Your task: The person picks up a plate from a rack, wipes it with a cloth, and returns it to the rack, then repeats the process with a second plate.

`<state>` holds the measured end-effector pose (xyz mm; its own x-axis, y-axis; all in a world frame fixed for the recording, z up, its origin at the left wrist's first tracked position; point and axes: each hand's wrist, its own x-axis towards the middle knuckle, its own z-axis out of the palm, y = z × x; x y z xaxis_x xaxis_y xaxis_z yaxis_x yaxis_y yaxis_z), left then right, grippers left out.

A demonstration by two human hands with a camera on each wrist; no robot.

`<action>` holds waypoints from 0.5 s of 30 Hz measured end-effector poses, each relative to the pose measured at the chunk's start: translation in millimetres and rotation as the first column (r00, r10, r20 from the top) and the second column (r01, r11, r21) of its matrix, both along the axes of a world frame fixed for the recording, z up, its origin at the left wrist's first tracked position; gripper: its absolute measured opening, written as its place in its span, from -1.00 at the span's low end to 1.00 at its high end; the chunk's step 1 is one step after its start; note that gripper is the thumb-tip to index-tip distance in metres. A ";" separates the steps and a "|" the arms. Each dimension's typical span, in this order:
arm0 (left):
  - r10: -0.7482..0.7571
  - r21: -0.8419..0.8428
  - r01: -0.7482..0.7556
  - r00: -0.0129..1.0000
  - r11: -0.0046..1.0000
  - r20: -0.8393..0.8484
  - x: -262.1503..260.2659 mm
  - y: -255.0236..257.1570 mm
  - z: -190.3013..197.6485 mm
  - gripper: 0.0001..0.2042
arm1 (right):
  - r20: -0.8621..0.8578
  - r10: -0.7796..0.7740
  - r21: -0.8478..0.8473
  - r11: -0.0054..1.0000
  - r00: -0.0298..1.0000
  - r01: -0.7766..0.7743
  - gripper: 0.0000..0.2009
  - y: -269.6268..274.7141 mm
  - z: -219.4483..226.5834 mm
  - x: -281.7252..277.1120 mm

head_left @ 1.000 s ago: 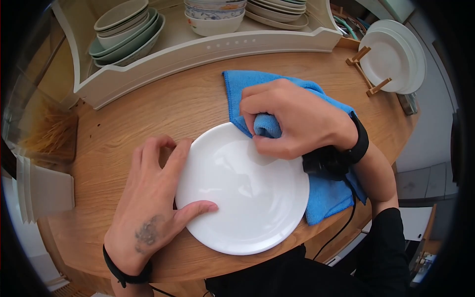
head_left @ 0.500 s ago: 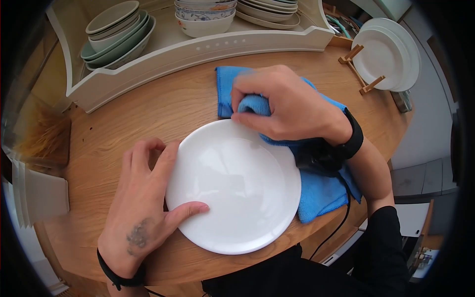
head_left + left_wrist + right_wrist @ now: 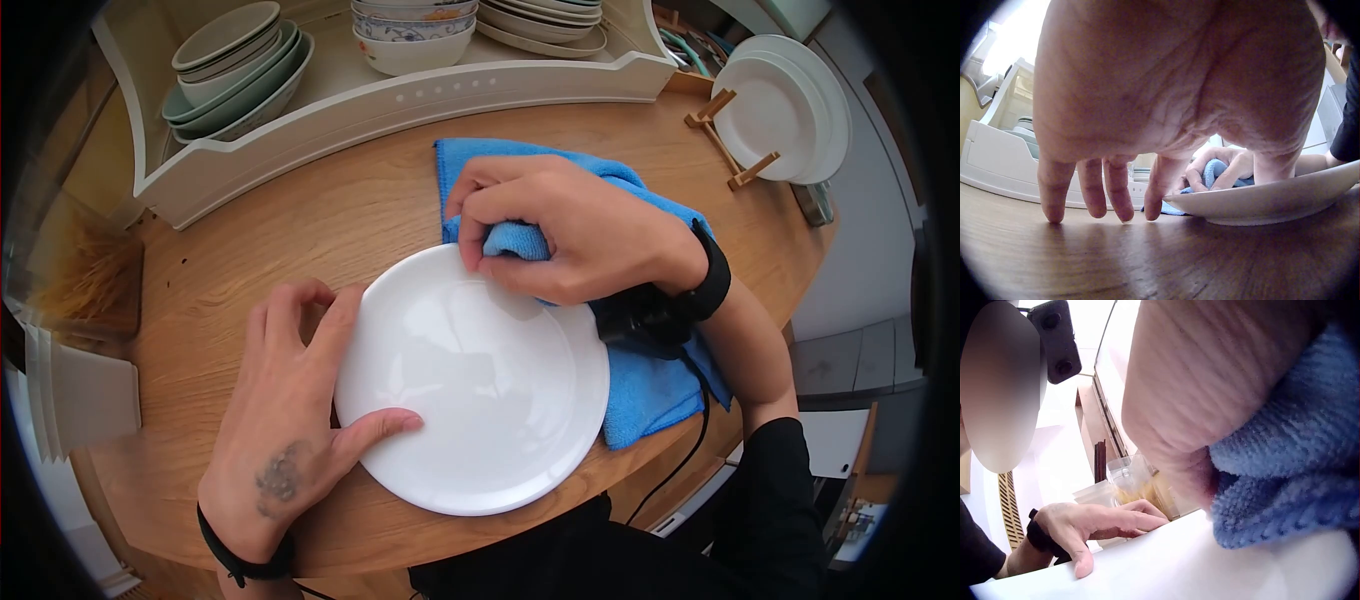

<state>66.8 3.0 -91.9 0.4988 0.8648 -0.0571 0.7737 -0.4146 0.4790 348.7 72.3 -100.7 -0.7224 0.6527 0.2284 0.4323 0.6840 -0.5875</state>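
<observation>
At plate (image 3: 480, 400): R hand (image 3: 575, 222) rnd cloth (image 3: 518, 241)

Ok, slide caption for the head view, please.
Right hand grips a blue cloth against a white plate; left hand rests its thumb on the plate's left side.

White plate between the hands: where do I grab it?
Probably pinch its left rim, coming from the left, thumb on top: the plate flares up off the table there, leaving room for fingers underneath; the blue cloth crowds the right side.
</observation>
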 end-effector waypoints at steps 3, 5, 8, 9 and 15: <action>-0.015 0.014 0.015 1.000 1.000 -0.009 -0.1 0.6 0.7 -0.10 | 0.061 -0.059 0.092 0.994 0.996 0.053 -0.81 1.5 8.0 3.4; -0.013 0.014 0.013 1.000 1.000 -0.008 -1.2 0.1 0.8 -0.10 | -0.081 -0.103 0.155 0.981 0.991 0.115 -0.74 0.2 18.6 1.4; -0.016 0.005 0.016 1.000 1.000 -0.003 0.0 0.8 1.4 -0.10 | -0.192 -0.083 0.007 0.996 0.978 0.086 -0.62 -7.9 21.3 -2.5; -0.015 -0.005 0.015 1.000 1.000 -0.002 -0.4 1.0 2.3 -0.11 | -0.147 -0.015 -0.017 1.000 0.989 0.013 -0.55 -11.0 20.5 -4.1; -0.022 -0.001 0.022 1.000 1.000 0.003 -1.5 1.3 1.1 -0.11 | 0.085 0.212 -0.117 0.972 0.973 -0.202 -0.66 -32.6 15.6 -22.8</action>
<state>65.3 4.4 -90.8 0.5181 0.8535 -0.0564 0.7629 -0.4313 0.4817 325.9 39.7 -85.1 -0.8596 0.5033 0.0880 0.3460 0.7002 -0.6245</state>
